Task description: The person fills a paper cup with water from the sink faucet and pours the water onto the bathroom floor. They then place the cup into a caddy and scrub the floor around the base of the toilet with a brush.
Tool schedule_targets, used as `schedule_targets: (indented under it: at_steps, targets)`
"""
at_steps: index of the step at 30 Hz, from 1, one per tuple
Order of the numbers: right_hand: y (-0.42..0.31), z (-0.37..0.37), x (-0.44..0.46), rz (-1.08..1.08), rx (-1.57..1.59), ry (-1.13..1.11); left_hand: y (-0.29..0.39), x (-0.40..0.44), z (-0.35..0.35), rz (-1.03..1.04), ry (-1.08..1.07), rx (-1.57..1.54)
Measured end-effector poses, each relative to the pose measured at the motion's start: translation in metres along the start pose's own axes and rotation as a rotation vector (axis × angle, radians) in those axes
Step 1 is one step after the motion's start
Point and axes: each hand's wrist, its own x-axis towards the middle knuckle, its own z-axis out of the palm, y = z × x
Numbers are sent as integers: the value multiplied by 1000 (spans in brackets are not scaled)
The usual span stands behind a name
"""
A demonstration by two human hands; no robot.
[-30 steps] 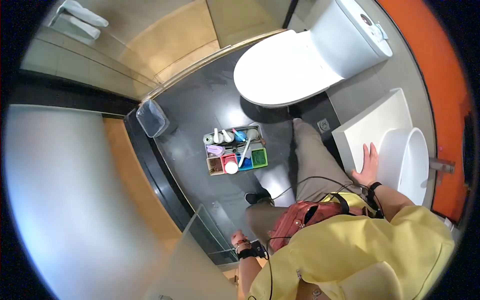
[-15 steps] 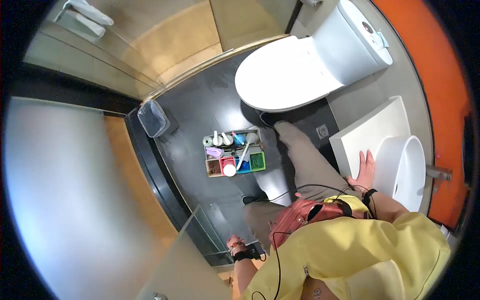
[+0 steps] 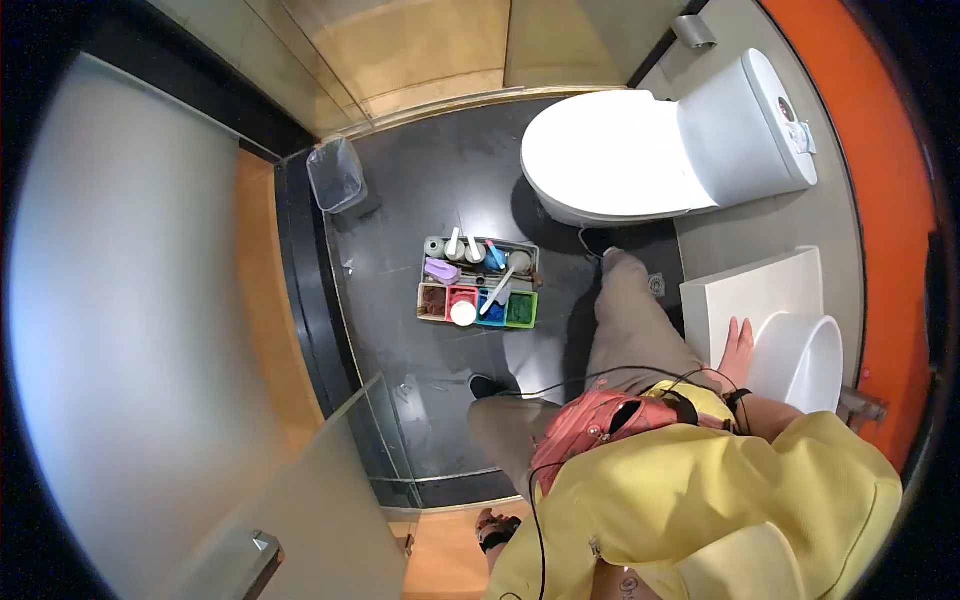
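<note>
My right hand (image 3: 737,355) rests on the white washbasin counter (image 3: 712,310), fingers stretched out, beside the round white basin (image 3: 800,365). It holds nothing. Low in the view, my left hand (image 3: 490,522) hangs by my side near the glass door (image 3: 330,500); it is small and partly hidden by its wrist strap, so its fingers are unclear. On the dark floor ahead of my feet stands a cleaning caddy (image 3: 428,262), apart from both hands. Spray bottles (image 3: 454,245), a purple brush (image 3: 441,271), a long-handled white brush (image 3: 497,290) and coloured cloths (image 3: 520,308) fill it.
A white toilet (image 3: 610,150) stands at the upper right, and a small lined bin (image 3: 337,177) by the left wall. The frosted door has a metal handle (image 3: 265,560). A raised dark threshold (image 3: 305,290) runs along the left. A cable (image 3: 560,385) crosses my lap.
The view has shifted, so the caddy, bin and toilet sit differently in it. My left hand shows lower, by the orange floor. My right hand stays on the counter.
</note>
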Motion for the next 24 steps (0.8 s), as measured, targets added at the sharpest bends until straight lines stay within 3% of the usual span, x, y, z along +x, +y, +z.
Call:
schedule_targets:
  at_steps: [1, 2, 3, 7, 10, 15, 24]
  targets:
    - [-1, 2, -2, -4, -1, 12, -7, 12, -7, -147, -14, -359]
    - [2, 5, -2, -21, -21, 36, -9, 28, -12, -201, -76, -399]
    - [4, 8, -3, -39, -38, 56, -7, 30, -18, -199, -76, -409]
    - [9, 24, -9, -15, -20, 73, 9, 40, -9, 212, -117, -54]
    - [7, 23, -9, -32, -10, 81, 33, 46, -7, 180, 14, -269]
    - [7, 19, -9, -49, 17, 97, 58, 12, 10, 235, -79, -315]
    - [8, 18, -7, -68, -9, 74, -12, 33, -3, 79, -121, -466]
